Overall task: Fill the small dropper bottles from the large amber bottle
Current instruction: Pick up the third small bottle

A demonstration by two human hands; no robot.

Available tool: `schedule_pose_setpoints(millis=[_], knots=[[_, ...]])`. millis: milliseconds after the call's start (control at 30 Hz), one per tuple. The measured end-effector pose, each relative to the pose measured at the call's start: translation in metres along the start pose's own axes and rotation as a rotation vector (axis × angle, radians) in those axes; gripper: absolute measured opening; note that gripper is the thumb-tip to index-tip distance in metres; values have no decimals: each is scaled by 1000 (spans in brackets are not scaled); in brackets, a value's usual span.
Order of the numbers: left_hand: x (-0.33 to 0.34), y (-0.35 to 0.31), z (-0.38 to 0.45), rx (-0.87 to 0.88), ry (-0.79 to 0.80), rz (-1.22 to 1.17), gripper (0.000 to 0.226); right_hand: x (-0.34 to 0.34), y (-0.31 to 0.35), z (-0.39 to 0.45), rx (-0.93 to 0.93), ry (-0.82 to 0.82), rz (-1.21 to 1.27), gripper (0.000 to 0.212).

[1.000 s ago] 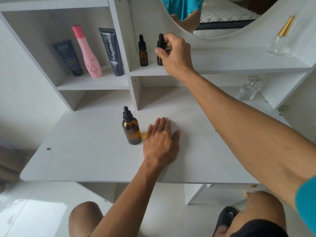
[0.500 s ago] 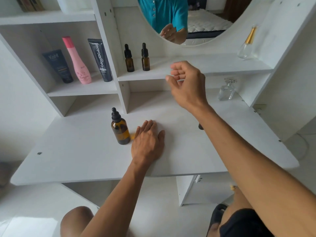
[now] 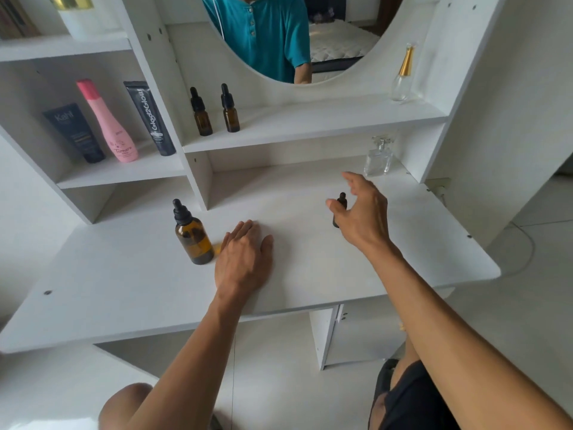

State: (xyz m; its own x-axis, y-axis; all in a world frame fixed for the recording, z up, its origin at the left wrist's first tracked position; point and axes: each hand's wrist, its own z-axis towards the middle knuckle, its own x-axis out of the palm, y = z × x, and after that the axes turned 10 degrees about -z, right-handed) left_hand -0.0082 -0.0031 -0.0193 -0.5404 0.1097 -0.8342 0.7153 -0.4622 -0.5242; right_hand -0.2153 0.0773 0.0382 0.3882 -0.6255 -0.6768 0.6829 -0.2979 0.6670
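- A white dressing table (image 3: 124, 283) with shelves built in at the back and a round mirror (image 3: 328, 41) above, which reflects a teal shirt and a bed
- The large amber bottle (image 3: 193, 235) stands upright on the tabletop, left of centre, black dropper cap on and amber liquid inside
- The left hand (image 3: 243, 259) lies flat on the table just beside that bottle, palm down, fingers straight and together; whether it touches the glass I cannot tell
- Off to the right, a small dropper bottle (image 3: 339, 209) stands upright on the table, partly hidden by the right hand (image 3: 362, 212)
- That hand is spread loosely around it, fingers relaxed and apart, thumb near the cap, gripping nothing that I can see
- Two more small dropper bottles (image 3: 201, 114) (image 3: 230, 110) stand side by side on the middle shelf, both capped
- On the lower left shelf: a dark tube (image 3: 76, 133), a pink bottle (image 3: 108, 122) and a black tube (image 3: 150, 117)
- A gold-capped perfume bottle (image 3: 403, 74) stands at the right end of the upper shelf, and a clear glass one (image 3: 379, 158) at the back of the tabletop below it
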Motion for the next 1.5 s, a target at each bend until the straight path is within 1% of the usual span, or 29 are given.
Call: schedule_pose_setpoints(millis=[67, 167, 333, 400, 533, 667, 700, 833, 933, 1100, 1300, 1500], knots=[[0, 0, 0, -6, -2, -8, 55, 4, -6, -2, 54, 23, 49, 60], [-2, -1, -2, -5, -9, -12, 54, 10, -10, -4, 100, 25, 78, 54], [-5, -4, -4, -12, -19, -33, 54, 19, -13, -6, 96, -19, 97, 26], [-6, -5, -4, -14, -19, -37, 54, 20, -14, -6, 87, -27, 101, 22], [-7, -6, -4, -23, -12, -46, 54, 18, -7, -8, 34, -36, 104, 23], [-11, -10, -9, -9, -77, -124, 38, 17, 15, -18, -50, -5, 140, 25], [-11, -11, -10, -11, -88, -159, 39, 18, 21, -21, -76, 4, 151, 24], [-14, -11, -13, -40, -70, -287, 58, 27, 45, -30, -165, 93, 169, 23], [-16, -10, -14, -43, -70, -352, 61, 38, 59, -35, -212, 168, 166, 22], [-21, -11, -14, -10, -113, -403, 37, 53, 68, -42, -229, 258, 138, 26], [-25, -11, -17, -48, -125, -422, 30, 60, 69, -45, -232, 289, 81, 28], [-25, -10, -15, -38, -134, -409, 19, 61, 70, -44, -235, 303, 45, 28]])
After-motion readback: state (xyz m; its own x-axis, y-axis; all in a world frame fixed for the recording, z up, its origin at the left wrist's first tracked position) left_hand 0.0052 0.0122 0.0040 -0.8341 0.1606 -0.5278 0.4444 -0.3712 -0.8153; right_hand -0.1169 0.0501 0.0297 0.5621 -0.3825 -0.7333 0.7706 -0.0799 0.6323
